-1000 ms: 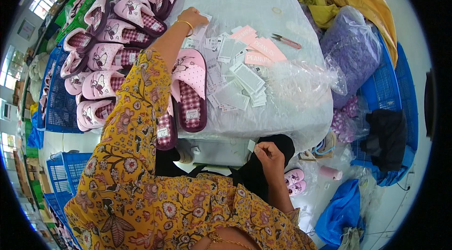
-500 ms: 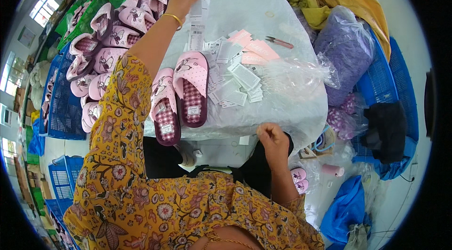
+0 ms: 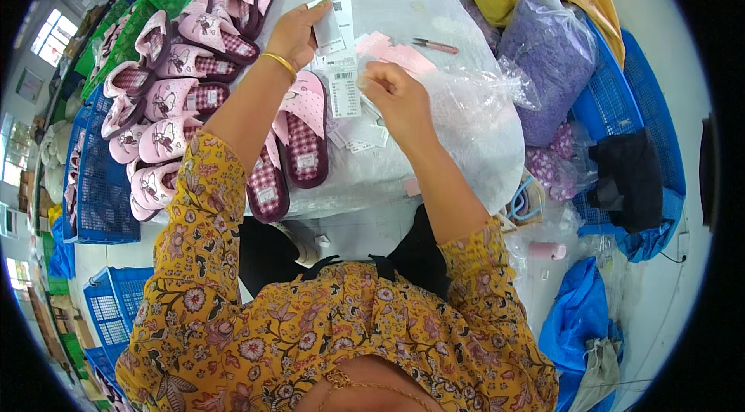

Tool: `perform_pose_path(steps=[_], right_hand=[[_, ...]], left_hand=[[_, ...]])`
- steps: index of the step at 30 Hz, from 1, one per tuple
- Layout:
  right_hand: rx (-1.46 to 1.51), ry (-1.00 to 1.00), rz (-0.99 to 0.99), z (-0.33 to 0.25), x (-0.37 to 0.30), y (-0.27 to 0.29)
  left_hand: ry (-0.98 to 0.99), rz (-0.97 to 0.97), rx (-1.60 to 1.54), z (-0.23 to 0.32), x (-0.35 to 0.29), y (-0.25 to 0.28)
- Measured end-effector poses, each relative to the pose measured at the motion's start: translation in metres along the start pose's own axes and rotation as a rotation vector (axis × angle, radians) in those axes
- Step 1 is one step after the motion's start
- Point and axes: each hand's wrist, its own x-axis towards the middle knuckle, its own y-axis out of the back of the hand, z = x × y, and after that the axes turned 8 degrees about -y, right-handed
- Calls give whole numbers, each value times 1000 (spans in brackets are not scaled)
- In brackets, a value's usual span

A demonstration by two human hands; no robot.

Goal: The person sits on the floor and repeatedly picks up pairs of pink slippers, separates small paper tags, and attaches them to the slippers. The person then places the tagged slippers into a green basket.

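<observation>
Read directions from the view centre. At 11 o'clock, the left hand (image 3: 295,36) clamps rectangular white paper labels (image 3: 330,33) between thumb and fingers; the labels extend toward 12 o'clock. Just past 12 o'clock, the right hand (image 3: 397,98) is closed, fingertips bent to the thumb; whether it pinches anything cannot be told. At 10 o'clock, pink dotted slippers (image 3: 305,154) have checked insoles and dark rims. Crumpled clear film (image 3: 487,88) occupies 2 o'clock; slim pointed snips (image 3: 436,46), 1 o'clock.
</observation>
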Motion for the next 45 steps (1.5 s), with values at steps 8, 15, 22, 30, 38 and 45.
perform_pose_path(steps=[8,15,22,30,38,45], right_hand=[[66,-153,75,26,-26,5],[34,-175,122,16,-68,21],[36,-148,53,8,-98,12],[-545,551,166,9,-110,28],[-501,624,15,16,-126,26],[-429,457,100,27,-147,16]], left_hand=[[294,-8,163,-39,-25,21],[-243,-90,1162,-40,-86,-6],[146,-110,160,-49,-197,-51],[208,-172,395,-38,-224,-50],[35,-358,622,-26,-245,-47],[-2,-223,476,-32,-263,-56]])
